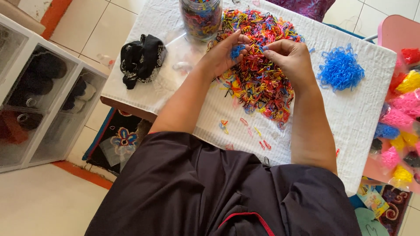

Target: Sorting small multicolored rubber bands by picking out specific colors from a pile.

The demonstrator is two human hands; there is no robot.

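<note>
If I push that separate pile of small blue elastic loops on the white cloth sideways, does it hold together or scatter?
The pile of small blue elastic loops would probably drag as a loose tangle, since the thin loops interlock. They look very light and floppy, so edge loops may shed, as strays already lie on the ribbed white cloth, which may snag them.

A single head-worn camera looks steeply down from above the person's lap, facing forward over the bench (350, 126), close enough that the forearms fill the centre; floor tiles show at the left.
</note>
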